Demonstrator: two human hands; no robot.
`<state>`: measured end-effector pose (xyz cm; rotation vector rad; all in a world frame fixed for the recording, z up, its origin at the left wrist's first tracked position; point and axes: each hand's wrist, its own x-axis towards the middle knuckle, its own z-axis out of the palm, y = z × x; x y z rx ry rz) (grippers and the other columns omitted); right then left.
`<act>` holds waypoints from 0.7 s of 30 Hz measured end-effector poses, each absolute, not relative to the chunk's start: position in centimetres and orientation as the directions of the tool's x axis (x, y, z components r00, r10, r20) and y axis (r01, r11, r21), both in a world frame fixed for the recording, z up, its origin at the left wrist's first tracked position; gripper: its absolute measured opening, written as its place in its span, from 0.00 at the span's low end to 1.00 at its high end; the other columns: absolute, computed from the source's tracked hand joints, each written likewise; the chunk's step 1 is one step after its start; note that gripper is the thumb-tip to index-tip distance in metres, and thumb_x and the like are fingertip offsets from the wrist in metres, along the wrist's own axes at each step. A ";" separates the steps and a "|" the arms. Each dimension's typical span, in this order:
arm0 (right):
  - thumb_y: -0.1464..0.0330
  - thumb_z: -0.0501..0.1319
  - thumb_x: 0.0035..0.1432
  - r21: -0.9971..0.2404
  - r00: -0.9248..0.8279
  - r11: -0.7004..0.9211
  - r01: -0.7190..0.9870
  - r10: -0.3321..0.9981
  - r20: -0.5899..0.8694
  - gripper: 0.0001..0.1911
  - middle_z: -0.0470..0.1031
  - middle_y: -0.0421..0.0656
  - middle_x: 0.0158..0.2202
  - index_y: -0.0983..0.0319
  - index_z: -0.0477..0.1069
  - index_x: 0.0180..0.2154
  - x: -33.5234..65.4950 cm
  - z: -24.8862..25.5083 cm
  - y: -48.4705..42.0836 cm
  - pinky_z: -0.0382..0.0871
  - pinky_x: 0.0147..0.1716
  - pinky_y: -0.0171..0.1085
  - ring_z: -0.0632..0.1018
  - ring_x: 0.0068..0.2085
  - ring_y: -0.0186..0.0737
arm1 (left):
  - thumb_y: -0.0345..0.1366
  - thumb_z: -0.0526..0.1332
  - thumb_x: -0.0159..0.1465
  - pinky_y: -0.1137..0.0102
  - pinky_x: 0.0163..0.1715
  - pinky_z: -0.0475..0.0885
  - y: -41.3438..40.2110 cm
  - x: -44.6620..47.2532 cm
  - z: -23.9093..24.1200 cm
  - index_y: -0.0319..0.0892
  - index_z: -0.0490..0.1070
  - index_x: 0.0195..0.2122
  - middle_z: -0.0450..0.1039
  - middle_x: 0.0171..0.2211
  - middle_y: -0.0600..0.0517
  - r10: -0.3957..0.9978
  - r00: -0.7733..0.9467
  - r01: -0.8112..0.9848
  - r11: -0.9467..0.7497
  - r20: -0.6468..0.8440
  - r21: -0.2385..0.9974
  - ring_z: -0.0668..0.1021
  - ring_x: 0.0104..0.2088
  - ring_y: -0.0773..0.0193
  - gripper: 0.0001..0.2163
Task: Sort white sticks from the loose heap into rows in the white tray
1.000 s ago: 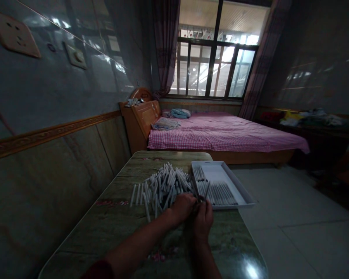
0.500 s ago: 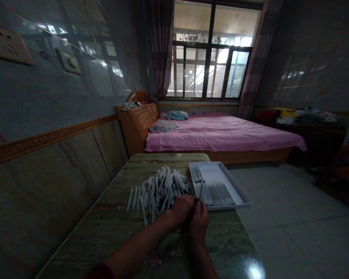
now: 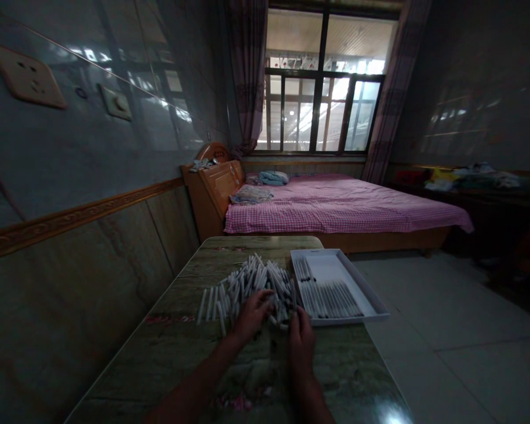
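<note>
The half-open left hand is blurred; whether anything is gripped cannot be told. Since earlier it has been parted from the right hand, where a slim grey stick is pinched, and moved over slim white sticks heaped toward the far edge of the greenish counter.

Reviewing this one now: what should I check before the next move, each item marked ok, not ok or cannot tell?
1. Right hand holds a slim stick: ok, pinched near its lower end.
2. Left hand has a grip: cannot tell; its fingers are blurred at the pile of pale sticks.
3. White tray fully supported: not ok, its right side appears to jut past the edge of the table.
4. Sticks in the tray lined up: ok, side by side in two rows.
5. Pile in order: not ok, many sticks lie crossed.
</note>
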<state>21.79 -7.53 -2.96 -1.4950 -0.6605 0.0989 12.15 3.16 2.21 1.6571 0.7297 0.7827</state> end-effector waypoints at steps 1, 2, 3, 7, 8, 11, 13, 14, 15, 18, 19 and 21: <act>0.54 0.52 0.61 -0.919 0.781 0.114 0.378 0.494 0.382 0.22 0.81 0.49 0.41 0.62 0.75 0.44 21.6 -3.0 -7.5 0.71 0.40 0.37 0.80 0.42 0.44 | 0.35 0.64 0.56 0.66 0.36 0.74 3.5 11.6 1.9 0.42 0.75 0.42 0.78 0.40 0.48 0.824 0.566 0.002 -0.049 0.040 0.999 0.80 0.35 0.58 0.11; 0.55 0.53 0.62 -0.899 0.735 0.123 0.420 0.535 0.417 0.22 0.80 0.48 0.43 0.62 0.75 0.45 21.3 -3.0 -7.6 0.72 0.41 0.37 0.80 0.43 0.44 | 0.36 0.67 0.53 0.67 0.35 0.74 3.8 11.2 1.6 0.41 0.75 0.40 0.78 0.38 0.49 0.837 0.547 -0.066 0.079 -0.030 0.995 0.80 0.33 0.59 0.13; 0.56 0.53 0.62 -0.880 0.689 0.132 0.457 0.574 0.443 0.21 0.80 0.48 0.43 0.61 0.75 0.47 21.1 -3.0 -7.6 0.72 0.42 0.36 0.80 0.44 0.43 | 0.37 0.70 0.50 0.68 0.34 0.74 3.9 10.7 1.2 0.41 0.75 0.38 0.78 0.37 0.50 0.846 0.528 -0.134 0.176 -0.080 0.975 0.80 0.33 0.60 0.14; 0.61 0.52 0.64 -0.822 0.555 0.124 0.556 0.680 0.478 0.18 0.81 0.46 0.43 0.59 0.75 0.48 20.5 -2.6 -8.0 0.72 0.39 0.34 0.81 0.42 0.41 | 0.34 0.76 0.43 0.72 0.35 0.74 3.9 9.2 0.4 0.40 0.75 0.33 0.78 0.31 0.53 0.860 0.484 -0.328 0.347 -0.159 0.879 0.80 0.32 0.64 0.17; 0.62 0.51 0.64 -0.812 0.536 0.113 0.573 0.698 0.475 0.18 0.81 0.45 0.42 0.59 0.75 0.47 20.4 -2.5 -8.1 0.72 0.38 0.34 0.82 0.40 0.41 | 0.34 0.76 0.43 0.72 0.36 0.74 3.8 9.0 0.3 0.40 0.75 0.33 0.78 0.31 0.53 0.859 0.487 -0.356 0.361 -0.158 0.862 0.80 0.32 0.65 0.17; 0.62 0.51 0.65 -0.786 0.484 0.082 0.613 0.748 0.455 0.17 0.82 0.44 0.38 0.58 0.75 0.47 20.2 -2.0 -8.3 0.72 0.36 0.33 0.82 0.37 0.41 | 0.32 0.77 0.43 0.74 0.37 0.75 3.8 9.0 0.1 0.39 0.76 0.32 0.78 0.30 0.53 0.855 0.492 -0.418 0.397 -0.164 0.817 0.80 0.32 0.67 0.16; 0.63 0.51 0.65 -0.768 0.454 0.064 0.637 0.774 0.441 0.17 0.82 0.44 0.38 0.58 0.75 0.47 20.1 -1.8 -8.4 0.72 0.36 0.33 0.82 0.37 0.41 | 0.30 0.77 0.43 0.75 0.36 0.75 3.9 9.2 0.0 0.39 0.76 0.32 0.78 0.30 0.54 0.853 0.491 -0.441 0.419 -0.177 0.793 0.80 0.31 0.68 0.16; 0.63 0.51 0.65 -0.760 0.442 0.057 0.648 0.785 0.435 0.17 0.82 0.44 0.38 0.58 0.75 0.47 20.0 -1.7 -8.4 0.72 0.36 0.33 0.82 0.37 0.41 | 0.30 0.77 0.44 0.75 0.35 0.76 4.0 9.3 -0.1 0.39 0.76 0.31 0.78 0.30 0.54 0.853 0.489 -0.453 0.425 -0.180 0.784 0.80 0.31 0.68 0.15; 0.63 0.51 0.65 -0.753 0.433 0.049 0.656 0.793 0.429 0.17 0.82 0.44 0.39 0.58 0.75 0.48 20.0 -1.6 -8.4 0.72 0.36 0.33 0.82 0.38 0.41 | 0.30 0.76 0.45 0.75 0.35 0.76 4.1 9.4 -0.1 0.39 0.76 0.31 0.79 0.30 0.53 0.855 0.486 -0.467 0.429 -0.181 0.773 0.80 0.31 0.68 0.14; 0.63 0.51 0.65 -0.744 0.419 0.037 0.667 0.808 0.415 0.17 0.82 0.45 0.39 0.58 0.75 0.47 19.9 -1.5 -8.4 0.72 0.36 0.34 0.82 0.38 0.42 | 0.29 0.75 0.47 0.76 0.34 0.76 4.2 9.4 -0.2 0.39 0.76 0.30 0.79 0.30 0.53 0.858 0.475 -0.505 0.447 -0.196 0.738 0.81 0.31 0.68 0.11; 0.63 0.51 0.65 -0.743 0.415 0.035 0.668 0.812 0.411 0.18 0.82 0.45 0.39 0.59 0.75 0.47 19.9 -1.4 -8.4 0.71 0.36 0.34 0.82 0.38 0.42 | 0.29 0.75 0.48 0.76 0.34 0.76 4.2 9.3 -0.2 0.39 0.76 0.31 0.79 0.30 0.53 0.855 0.479 -0.511 0.455 -0.198 0.730 0.81 0.31 0.68 0.11; 0.62 0.50 0.65 -0.742 0.408 0.032 0.669 0.819 0.404 0.18 0.82 0.45 0.39 0.59 0.75 0.47 19.9 -1.3 -8.4 0.71 0.36 0.33 0.82 0.38 0.42 | 0.28 0.75 0.49 0.76 0.35 0.76 4.1 9.1 -0.1 0.39 0.77 0.33 0.80 0.32 0.52 0.839 0.510 -0.504 0.470 -0.190 0.724 0.81 0.32 0.68 0.12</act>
